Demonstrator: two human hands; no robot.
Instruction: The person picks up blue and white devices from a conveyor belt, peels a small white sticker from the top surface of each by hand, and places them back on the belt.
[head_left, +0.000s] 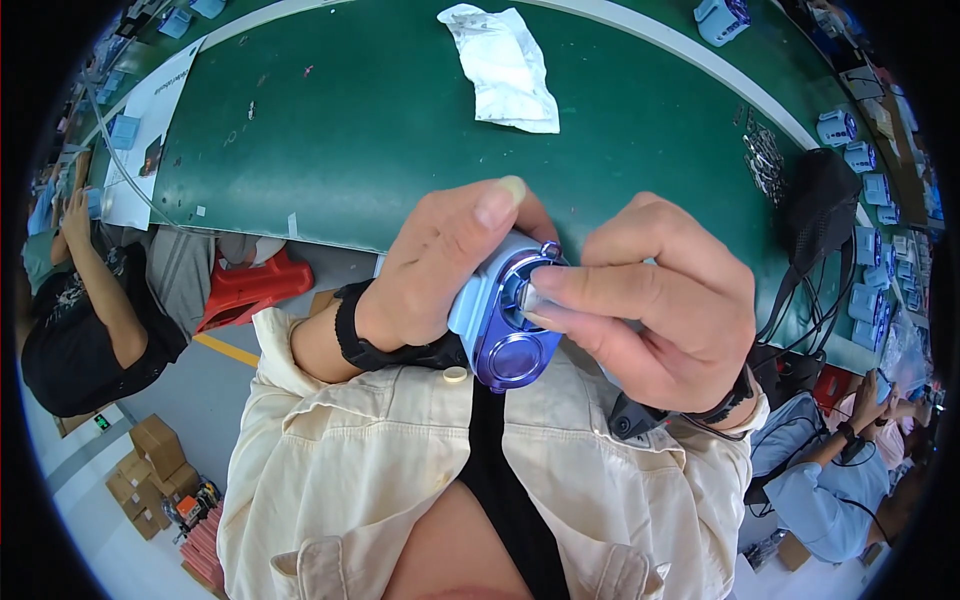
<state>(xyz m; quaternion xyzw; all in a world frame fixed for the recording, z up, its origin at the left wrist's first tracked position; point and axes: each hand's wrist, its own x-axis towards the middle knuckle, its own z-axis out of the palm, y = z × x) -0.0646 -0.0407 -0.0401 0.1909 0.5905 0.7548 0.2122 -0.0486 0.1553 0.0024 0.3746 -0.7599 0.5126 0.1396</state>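
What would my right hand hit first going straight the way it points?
Probably the light-blue plastic device with a glossy purple front, held in your left hand; depth at the right hand is unclear.

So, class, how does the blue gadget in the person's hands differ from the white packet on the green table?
The gadget is light blue with shiny purple; the packet is plain white. The gadget is gripped in the left hand, while the packet lies on the table. The gadget looks smooth and rounded; the packet looks creased. Both look longer than wide.
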